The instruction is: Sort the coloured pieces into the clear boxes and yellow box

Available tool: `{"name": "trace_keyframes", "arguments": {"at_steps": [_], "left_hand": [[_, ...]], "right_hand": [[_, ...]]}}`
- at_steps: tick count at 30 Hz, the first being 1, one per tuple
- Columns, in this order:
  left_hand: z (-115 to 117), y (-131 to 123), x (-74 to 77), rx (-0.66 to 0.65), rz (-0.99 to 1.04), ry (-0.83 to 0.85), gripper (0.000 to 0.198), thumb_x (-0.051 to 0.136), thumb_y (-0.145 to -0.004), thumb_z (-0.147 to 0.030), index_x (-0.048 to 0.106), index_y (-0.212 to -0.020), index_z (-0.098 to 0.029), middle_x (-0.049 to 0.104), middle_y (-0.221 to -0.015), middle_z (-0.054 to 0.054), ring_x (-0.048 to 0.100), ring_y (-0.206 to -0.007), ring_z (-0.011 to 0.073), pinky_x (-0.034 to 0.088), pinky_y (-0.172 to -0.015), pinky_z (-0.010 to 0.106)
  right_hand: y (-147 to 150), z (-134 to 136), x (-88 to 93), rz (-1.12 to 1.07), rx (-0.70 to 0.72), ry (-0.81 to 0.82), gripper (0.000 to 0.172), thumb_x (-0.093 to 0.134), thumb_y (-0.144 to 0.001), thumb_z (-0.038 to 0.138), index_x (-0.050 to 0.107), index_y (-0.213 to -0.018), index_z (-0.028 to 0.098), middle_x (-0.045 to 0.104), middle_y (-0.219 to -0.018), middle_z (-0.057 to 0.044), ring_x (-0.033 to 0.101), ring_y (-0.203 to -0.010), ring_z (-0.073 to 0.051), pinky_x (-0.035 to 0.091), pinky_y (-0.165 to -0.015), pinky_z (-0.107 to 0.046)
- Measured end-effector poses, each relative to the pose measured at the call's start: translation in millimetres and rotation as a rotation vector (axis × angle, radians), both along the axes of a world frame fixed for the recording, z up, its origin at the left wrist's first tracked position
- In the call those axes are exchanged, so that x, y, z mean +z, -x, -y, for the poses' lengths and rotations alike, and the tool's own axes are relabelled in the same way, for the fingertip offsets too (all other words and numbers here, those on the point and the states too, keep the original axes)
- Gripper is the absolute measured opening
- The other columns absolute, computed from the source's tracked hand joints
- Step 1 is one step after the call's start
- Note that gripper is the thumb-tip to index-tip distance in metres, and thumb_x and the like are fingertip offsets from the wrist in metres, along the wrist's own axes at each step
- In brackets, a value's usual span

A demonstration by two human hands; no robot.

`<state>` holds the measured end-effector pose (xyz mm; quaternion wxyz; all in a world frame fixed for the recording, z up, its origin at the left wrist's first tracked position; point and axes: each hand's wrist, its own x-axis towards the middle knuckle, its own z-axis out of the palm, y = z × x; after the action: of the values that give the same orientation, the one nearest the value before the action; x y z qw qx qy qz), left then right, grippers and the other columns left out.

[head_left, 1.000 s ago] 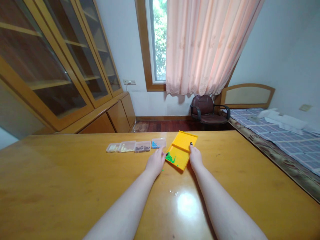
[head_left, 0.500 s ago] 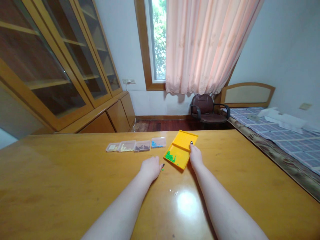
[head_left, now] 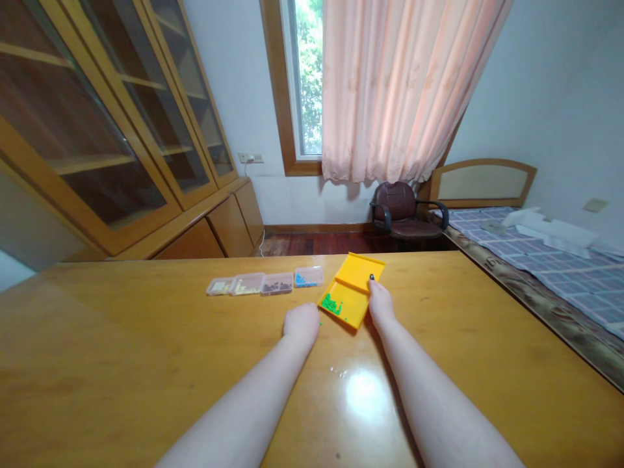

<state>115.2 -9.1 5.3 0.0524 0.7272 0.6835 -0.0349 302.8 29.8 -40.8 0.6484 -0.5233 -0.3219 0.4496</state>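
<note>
My right hand (head_left: pixel 381 304) grips the right side of an open yellow plastic case (head_left: pixel 358 270), its dark-nailed thumb over the rim. The case lies tilted on the table with its two halves unfolded. Small green pieces (head_left: pixel 331 304) are heaped in the left corner of its near half. Close to that corner, my left hand (head_left: pixel 303 320) rests low with its fingers curled. The fingertips are turned away, so anything between them is hidden. One tiny green piece (head_left: pixel 320 324) shows on the table beside this hand.
Beyond my left hand stand clear boxes: one with blue pieces (head_left: pixel 307 279), one with dark pieces (head_left: pixel 277 285), and two with pale pieces (head_left: pixel 248 284). Small clear bits (head_left: pixel 337 372) lie on the wooden table (head_left: pixel 146 364). An armchair (head_left: pixel 400 211) is past the far edge.
My left hand has shifted slightly right, toward the yellow case, and turned so its thumb no longer shows. The right hand still holds the case in nearly the same place.
</note>
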Motion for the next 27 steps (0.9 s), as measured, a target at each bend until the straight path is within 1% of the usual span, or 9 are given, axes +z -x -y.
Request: {"name": "trace_keyframes", "arguments": {"at_steps": [5,8,11,13,16,18,22,25,27], "left_hand": [[-4.0,3.9,-4.7,-0.033,0.038,-0.037,0.035,0.030,-0.085,-0.028,0.062,-0.089,-0.014,0.065,-0.085,0.015,0.063,-0.079,0.0275,0.046,-0.067,0.039],[-7.4,8.4,-4.1,-0.015,0.075,-0.074,0.036,0.029,-0.086,-0.032,0.061,-0.089,-0.015,0.065,-0.086,0.013,0.062,-0.079,0.0252,0.045,-0.068,0.036],[-10.1,10.8,1.8,0.006,0.128,-0.160,0.036,0.026,-0.087,-0.032,0.059,-0.088,-0.018,0.065,-0.085,0.010,0.061,-0.076,0.0216,0.042,-0.066,0.031],[-10.5,10.1,7.6,-0.006,0.151,-0.237,0.035,0.025,-0.087,-0.030,0.058,-0.086,-0.018,0.065,-0.083,0.008,0.060,-0.075,0.0194,0.040,-0.066,0.029],[-9.1,6.4,14.5,-0.049,0.149,-0.361,0.034,0.026,-0.087,-0.027,0.058,-0.082,-0.018,0.063,-0.080,0.007,0.058,-0.079,0.0187,0.036,-0.070,0.029],[-7.6,3.7,15.8,-0.071,0.138,-0.411,0.032,0.027,-0.087,-0.027,0.057,-0.082,-0.017,0.062,-0.079,0.008,0.055,-0.083,0.0197,0.035,-0.074,0.031],[-6.1,4.5,13.7,-0.081,0.160,-0.376,0.027,0.031,-0.087,-0.029,0.056,-0.087,-0.019,0.062,-0.086,0.006,0.053,-0.087,0.0198,0.034,-0.075,0.030],[-6.1,13.0,14.6,-0.085,0.195,-0.329,0.024,0.033,-0.086,-0.029,0.054,-0.096,-0.020,0.061,-0.094,0.005,0.053,-0.090,0.0182,0.034,-0.076,0.029],[-6.1,20.3,17.1,-0.100,0.195,-0.291,0.026,0.031,-0.087,-0.028,0.054,-0.095,-0.020,0.060,-0.094,0.006,0.054,-0.089,0.0177,0.036,-0.075,0.028]], "right_hand": [[-0.9,1.1,2.1,0.031,-0.004,0.010,0.044,0.054,-0.068,0.054,0.064,-0.086,0.015,0.070,-0.082,-0.007,0.064,-0.073,-0.021,0.048,-0.059,-0.027],[-0.8,1.2,3.1,0.037,-0.011,0.011,0.045,0.054,-0.068,0.054,0.064,-0.086,0.014,0.069,-0.081,-0.007,0.063,-0.074,-0.021,0.047,-0.059,-0.027],[0.5,1.5,3.7,0.033,-0.008,0.007,0.044,0.054,-0.067,0.054,0.063,-0.085,0.014,0.069,-0.082,-0.008,0.063,-0.075,-0.022,0.047,-0.061,-0.028],[3.1,2.7,4.5,0.016,0.019,-0.008,0.043,0.054,-0.068,0.053,0.063,-0.084,0.014,0.069,-0.083,-0.008,0.063,-0.076,-0.022,0.048,-0.063,-0.029],[9.5,6.3,6.5,0.001,0.090,-0.042,0.040,0.054,-0.069,0.052,0.063,-0.081,0.015,0.069,-0.081,-0.007,0.063,-0.075,-0.022,0.047,-0.065,-0.030],[13.9,8.7,7.5,-0.011,0.134,-0.064,0.038,0.054,-0.069,0.051,0.062,-0.079,0.015,0.069,-0.080,-0.006,0.063,-0.074,-0.021,0.047,-0.066,-0.030],[17.0,9.5,7.1,-0.017,0.181,-0.060,0.037,0.054,-0.069,0.050,0.062,-0.079,0.015,0.069,-0.081,-0.006,0.063,-0.073,-0.021,0.048,-0.066,-0.030],[13.5,6.6,5.8,0.014,0.146,-0.035,0.039,0.055,-0.068,0.052,0.063,-0.078,0.015,0.069,-0.081,-0.006,0.063,-0.074,-0.021,0.048,-0.065,-0.030],[9.4,4.3,5.3,0.017,0.116,-0.034,0.040,0.055,-0.067,0.053,0.063,-0.079,0.015,0.069,-0.081,-0.007,0.063,-0.074,-0.022,0.048,-0.064,-0.030]]}}
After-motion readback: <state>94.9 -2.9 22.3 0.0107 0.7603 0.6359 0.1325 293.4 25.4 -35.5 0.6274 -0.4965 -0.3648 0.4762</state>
